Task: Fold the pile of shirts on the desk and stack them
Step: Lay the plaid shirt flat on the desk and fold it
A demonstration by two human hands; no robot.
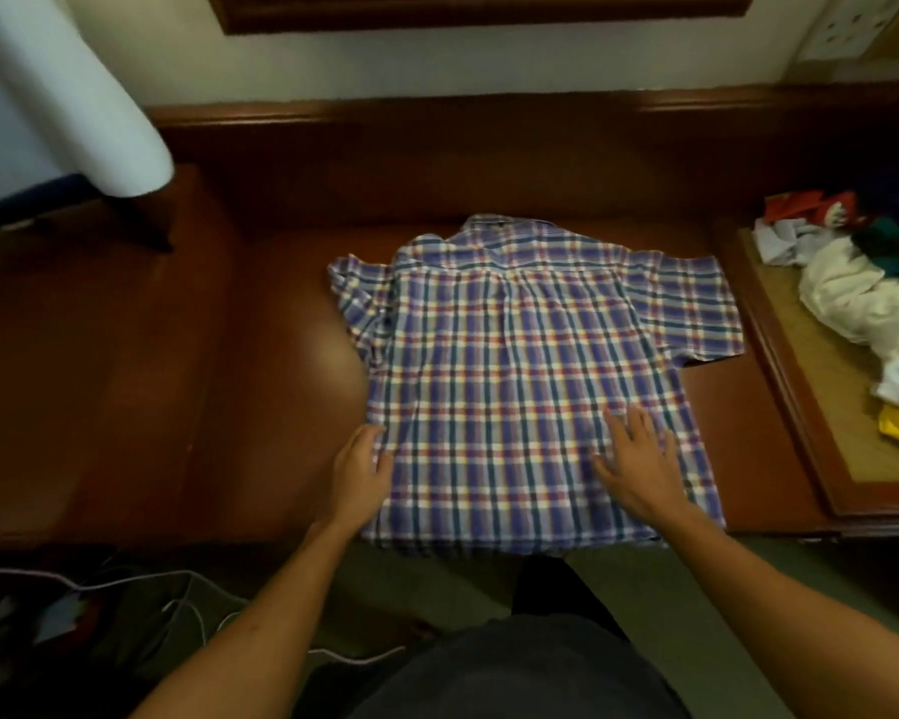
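**Shirt laid flat, both hands at its lower half**

Shirt (530,376) position: spread back-side up on the desk (219,386), roughly midway between the desk's left and right ends. Long axis runs from the near edge to the far edge. The collar points toward the far edge and the wall; the hem lies at the near edge and slightly overhangs it. The right sleeve is spread flat, pointing toward the desk's right end. The left sleeve is bunched and partly folded against the body of the shirt.

Left hand (359,469): at the shirt's left side seam, near the hem. The thumb lies on top of the fabric and the fingers curl at the edge, so the hand appears to pinch the side seam; the fingertips are hidden. The forearm reaches in from the near edge.

Right hand (637,459): palm down on the lower right part of the shirt, fingers straight and spread, pressing the fabric flat. Nothing is gripped. The forearm crosses the hem from the near right.

Pile (862,282): unfolded garments in white, cream, red, green and yellow, resting on an inset panel at the desk's right end, well apart from the shirt.

Lamp (74,96): white shade above the far left corner.
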